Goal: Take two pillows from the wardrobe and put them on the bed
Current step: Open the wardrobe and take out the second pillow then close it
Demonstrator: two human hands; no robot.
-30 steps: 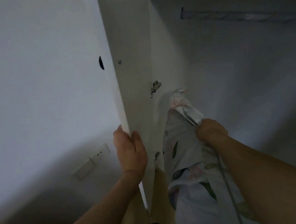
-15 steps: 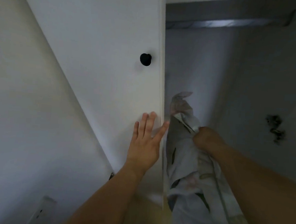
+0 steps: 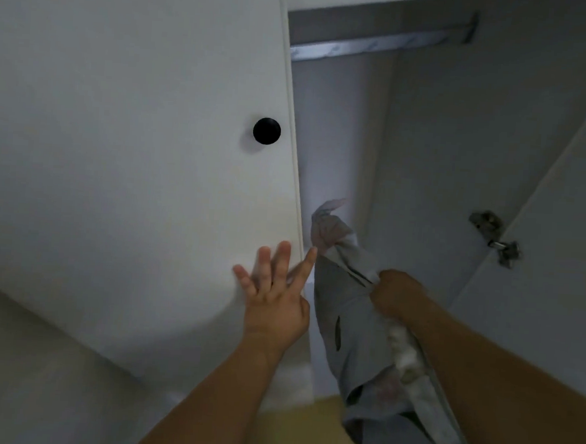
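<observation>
right hand (image 3: 395,291) clamped on pillow (image 3: 353,328) corner to carry it; left hand (image 3: 275,299), fingers spread, flat against wardrobe door (image 3: 133,177), likely pushing it shut.

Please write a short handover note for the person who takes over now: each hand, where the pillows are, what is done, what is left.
Left hand: open, fingers spread on the white wardrobe door below its round black knob.
Right hand: grip shut on the grey floral-cased pillow, which hangs at the wardrobe opening.
Done: one pillow in hand.
Left: carry it to the bed and fetch the second pillow; neither is in view.
</observation>
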